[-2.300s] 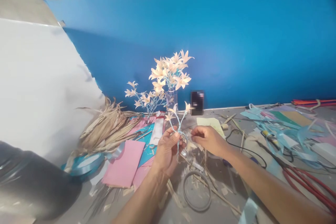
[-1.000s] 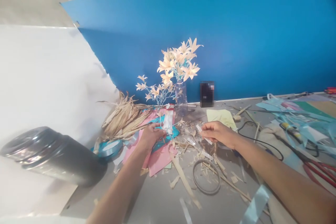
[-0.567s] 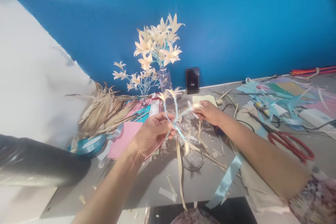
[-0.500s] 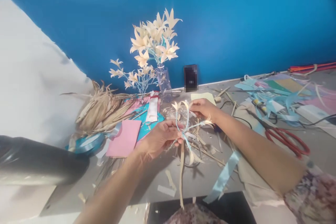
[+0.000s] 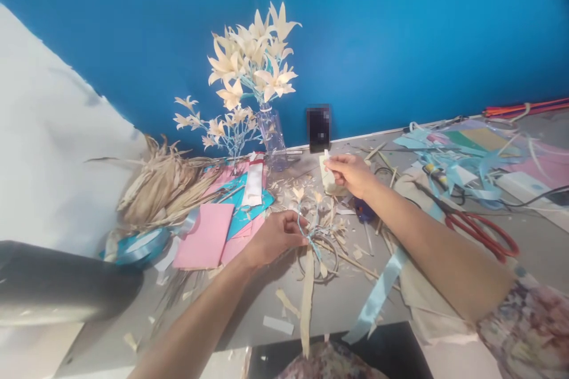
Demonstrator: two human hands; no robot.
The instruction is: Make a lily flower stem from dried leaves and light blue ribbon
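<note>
My left hand (image 5: 279, 240) is closed at the fingertips on a small sprig of artificial flowers (image 5: 312, 243), with thin stems wrapped in light blue and cream blooms. It is low over the table, above a ring-shaped coil (image 5: 336, 263). A long flat cream strip (image 5: 306, 302) hangs down just below the fingers. Farther back, my right hand (image 5: 349, 174) pinches a small whitish strip (image 5: 326, 157) between thumb and fingers. Right beneath that hand is a pale yellow piece (image 5: 331, 182), partly covered by the fingers; whether they touch it I cannot tell.
A bottle (image 5: 272, 139) of cream flowers stands by the blue wall, near a dark phone (image 5: 319, 129). Dried husks (image 5: 155, 189), pink sheets (image 5: 204, 237) and a blue ribbon roll (image 5: 142, 246) lie left. Red-handled scissors (image 5: 482, 234) and a screwdriver (image 5: 368, 231) lie right.
My right hand has moved slightly up and away from the sprig, and a whitish strip now shows in its fingers. The left hand has lowered a little with the sprig. The view has shifted slightly.
</note>
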